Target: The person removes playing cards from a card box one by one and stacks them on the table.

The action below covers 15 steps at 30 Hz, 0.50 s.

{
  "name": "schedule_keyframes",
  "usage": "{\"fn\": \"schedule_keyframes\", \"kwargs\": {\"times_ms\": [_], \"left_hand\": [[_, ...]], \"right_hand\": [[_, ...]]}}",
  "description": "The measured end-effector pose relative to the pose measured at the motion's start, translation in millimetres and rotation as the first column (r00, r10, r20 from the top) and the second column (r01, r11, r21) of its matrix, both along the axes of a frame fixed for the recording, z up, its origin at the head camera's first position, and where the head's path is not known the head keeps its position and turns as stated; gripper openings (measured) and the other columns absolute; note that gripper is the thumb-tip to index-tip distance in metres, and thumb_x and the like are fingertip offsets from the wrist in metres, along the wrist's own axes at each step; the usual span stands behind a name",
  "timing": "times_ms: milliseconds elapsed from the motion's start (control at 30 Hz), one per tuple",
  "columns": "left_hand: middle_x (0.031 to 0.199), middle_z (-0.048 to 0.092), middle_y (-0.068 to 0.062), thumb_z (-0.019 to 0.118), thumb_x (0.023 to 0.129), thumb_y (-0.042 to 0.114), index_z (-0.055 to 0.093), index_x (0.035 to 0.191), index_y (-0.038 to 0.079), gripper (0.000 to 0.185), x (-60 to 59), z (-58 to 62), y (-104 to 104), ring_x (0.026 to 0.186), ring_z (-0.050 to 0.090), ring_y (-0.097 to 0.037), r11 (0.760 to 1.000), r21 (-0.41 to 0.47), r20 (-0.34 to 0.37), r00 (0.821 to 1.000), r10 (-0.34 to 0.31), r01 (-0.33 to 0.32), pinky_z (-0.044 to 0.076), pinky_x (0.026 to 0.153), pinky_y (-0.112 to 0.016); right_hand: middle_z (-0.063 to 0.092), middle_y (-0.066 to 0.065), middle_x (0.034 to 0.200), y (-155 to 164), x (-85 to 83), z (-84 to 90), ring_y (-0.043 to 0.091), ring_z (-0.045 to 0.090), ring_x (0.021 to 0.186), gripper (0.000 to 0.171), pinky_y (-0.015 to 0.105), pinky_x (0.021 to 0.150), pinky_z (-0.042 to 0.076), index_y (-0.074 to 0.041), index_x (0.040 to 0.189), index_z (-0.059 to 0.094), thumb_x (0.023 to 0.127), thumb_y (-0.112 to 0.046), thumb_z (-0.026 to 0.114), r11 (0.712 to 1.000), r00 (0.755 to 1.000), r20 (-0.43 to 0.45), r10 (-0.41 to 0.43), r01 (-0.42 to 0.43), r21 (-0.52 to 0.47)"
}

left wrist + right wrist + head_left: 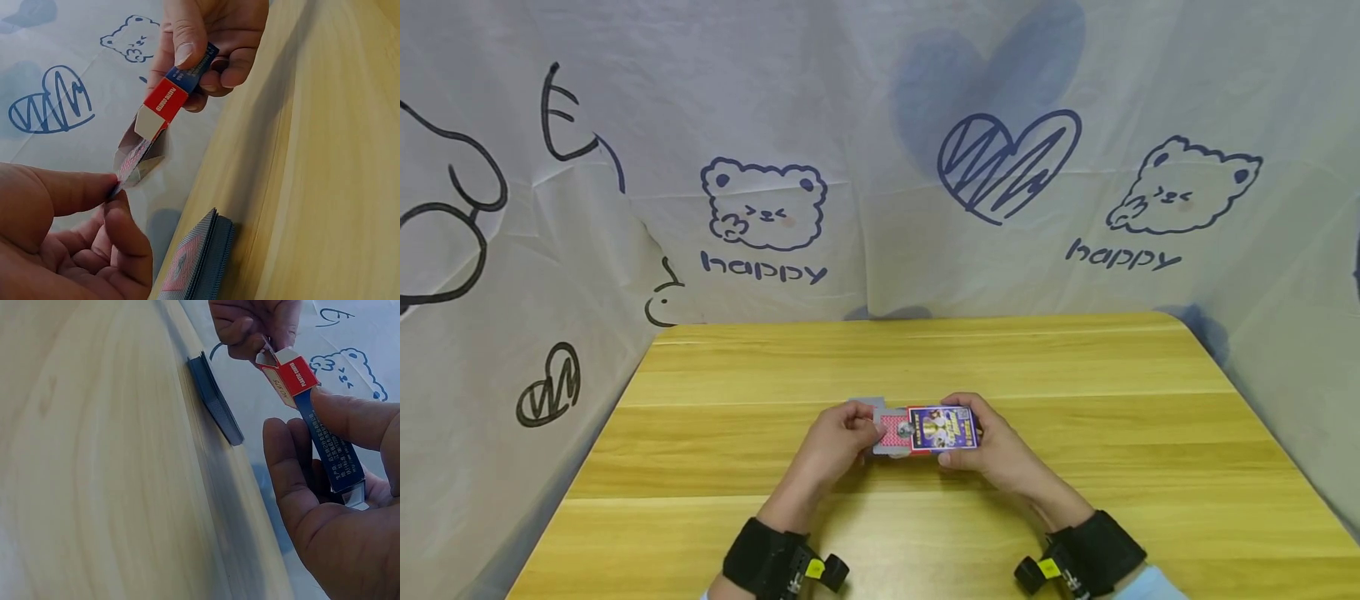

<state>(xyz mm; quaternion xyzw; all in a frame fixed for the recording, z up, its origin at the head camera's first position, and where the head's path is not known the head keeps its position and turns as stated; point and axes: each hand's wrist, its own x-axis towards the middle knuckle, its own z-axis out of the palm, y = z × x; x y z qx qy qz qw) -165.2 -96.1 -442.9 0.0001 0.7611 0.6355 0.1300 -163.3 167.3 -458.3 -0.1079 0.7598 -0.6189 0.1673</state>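
My right hand (992, 442) grips a blue and red playing-card box (943, 429) by its sides, lifted above the table. The box's left end is open, with its flaps spread in the left wrist view. From this end sticks a red-backed playing card (895, 425), whose outer edge my left hand (835, 437) pinches between thumb and forefinger. Whether one card or a few are pinched is hard to tell. Below the hands a neat stack of cards (187, 262) lies on the table, mostly hidden in the head view; the right wrist view shows the dark side of the stack (215, 403).
The wooden table (700, 475) extends around both hands. White cloth (880, 217) with drawn bears and hearts hangs behind the table and at both sides. Each wrist wears a black band with a small camera (835, 572).
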Motion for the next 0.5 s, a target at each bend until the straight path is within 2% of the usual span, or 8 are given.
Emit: {"fn": "schedule_keyframes", "kwargs": {"times_ms": [200, 500], "left_hand": [[0.088, 0.058, -0.006, 0.067, 0.101, 0.005, 0.059, 0.14, 0.004, 0.04, -3.3, -0.1, -3.9, 0.07, 0.056, -0.017, 0.999, 0.04, 0.024, 1.0, 0.014, -0.015, 0.053, 0.067, -0.033], [0.085, 0.057, -0.006, 0.065, 0.101, 0.004, 0.067, 0.133, 0.004, 0.032, -6.3, 2.0, -10.9, 0.07, 0.056, -0.018, 1.0, 0.024, 0.013, 1.0, 0.005, -0.005, 0.054, 0.067, -0.032]], "right_hand": [[0.052, 0.025, 0.136, 2.0, -2.1, -2.6, 0.028, 0.058, 0.113, 0.076, 0.028, 0.088, 0.055, -0.006, 0.152, 0.04, 0.089, -0.004, 0.083, 1.0, 1.0, 0.004, 0.0, 0.0, -0.009], [0.05, 0.024, 0.139, 4.4, -4.2, -6.8, 0.03, 0.056, 0.115, 0.074, 0.03, 0.089, 0.056, -0.01, 0.15, 0.042, 0.089, -0.003, 0.083, 1.0, 1.0, 0.013, -0.019, 0.019, -0.004]]}}
